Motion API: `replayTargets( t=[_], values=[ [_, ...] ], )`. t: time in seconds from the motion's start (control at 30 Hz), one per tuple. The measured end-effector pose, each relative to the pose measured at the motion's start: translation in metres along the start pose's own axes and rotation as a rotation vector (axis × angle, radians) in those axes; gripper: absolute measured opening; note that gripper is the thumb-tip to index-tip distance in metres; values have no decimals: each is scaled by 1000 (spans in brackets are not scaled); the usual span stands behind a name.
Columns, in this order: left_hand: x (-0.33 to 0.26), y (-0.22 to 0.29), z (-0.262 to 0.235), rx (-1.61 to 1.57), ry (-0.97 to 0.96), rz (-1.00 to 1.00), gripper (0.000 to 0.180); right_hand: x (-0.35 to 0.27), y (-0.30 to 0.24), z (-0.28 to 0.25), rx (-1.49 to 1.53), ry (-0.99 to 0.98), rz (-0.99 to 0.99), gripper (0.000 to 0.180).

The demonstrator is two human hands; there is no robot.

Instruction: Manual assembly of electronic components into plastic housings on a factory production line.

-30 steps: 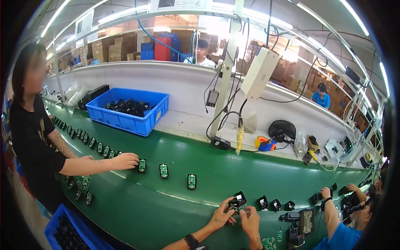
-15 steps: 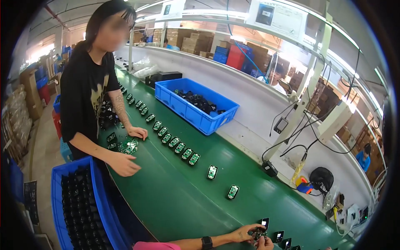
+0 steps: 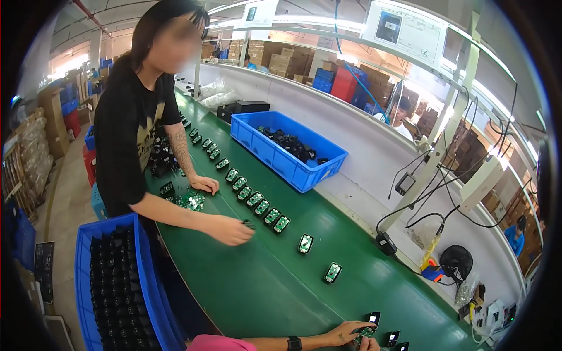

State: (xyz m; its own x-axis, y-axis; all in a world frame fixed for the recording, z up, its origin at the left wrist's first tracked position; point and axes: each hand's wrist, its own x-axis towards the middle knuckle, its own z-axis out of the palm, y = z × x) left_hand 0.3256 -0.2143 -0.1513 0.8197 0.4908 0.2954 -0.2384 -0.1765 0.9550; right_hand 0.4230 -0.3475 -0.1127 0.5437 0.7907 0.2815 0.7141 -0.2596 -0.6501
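Far left, a blue crate (image 3: 146,281) packed with dark housings stood at the edge of the green conveyor belt (image 3: 263,286). A co-worker in a black shirt (image 3: 126,134) leaned over the belt, one hand (image 3: 231,229) pinching a small dark part, the other hand (image 3: 205,185) resting by a heap of green circuit boards (image 3: 188,200). A diagonal row of small black units with green boards (image 3: 252,196) ran along the belt toward a second blue crate (image 3: 290,149) of black parts by the white wall. Two stragglers (image 3: 319,257) lay apart from the row. At the lower edge, the wearer's left hand (image 3: 348,333) — watch on the wrist — lay flat-ish on the belt, fingers curled down over a small black unit with a green board (image 3: 370,323), apparently pinching it at its near end; how tight, I could not tell. The right hand (image 3: 369,344) showed only as a sliver at the frame edge — grip not readable. More units (image 3: 391,338) sat just beside. Judgement: the piece looked light, rigid and small, its exposed board fragile; best held by the plastic shell's side edges, not the board face.
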Motion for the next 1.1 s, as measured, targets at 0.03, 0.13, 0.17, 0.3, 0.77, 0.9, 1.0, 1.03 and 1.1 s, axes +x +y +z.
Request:
replayTargets(
  t=[0.03,0.13,0.17,0.3,0.77,0.9,1.0,1.03,1.1],
  values=[
    [0,-4,2,0,-1,1,55,-1,6,0,-80,2,-114,24],
    [-1,-6,7,4,65,186,57,0,12,-2,-179,1,-191,24],
    [-1,-1,5,-84,20,5,57,1,8,-4,-195,-4,-153,25],
    [-1,-3,5,-384,-26,-160,52,6,-9,-10,-25,7,59,26],
    [0,-15,13,-268,95,4,32,5,-6,20,77,99,46,40],
    [-1,-11,11,-273,80,-37,32,5,-13,26,139,138,29,43],
    [-4,-1,9,-353,17,-98,32,3,-5,35,177,194,37,42],
    [-5,-1,9,-356,3,-101,32,0,1,38,194,205,60,41],
    [-7,-5,13,-85,189,138,31,-1,-13,39,222,216,79,38]
  ],
)
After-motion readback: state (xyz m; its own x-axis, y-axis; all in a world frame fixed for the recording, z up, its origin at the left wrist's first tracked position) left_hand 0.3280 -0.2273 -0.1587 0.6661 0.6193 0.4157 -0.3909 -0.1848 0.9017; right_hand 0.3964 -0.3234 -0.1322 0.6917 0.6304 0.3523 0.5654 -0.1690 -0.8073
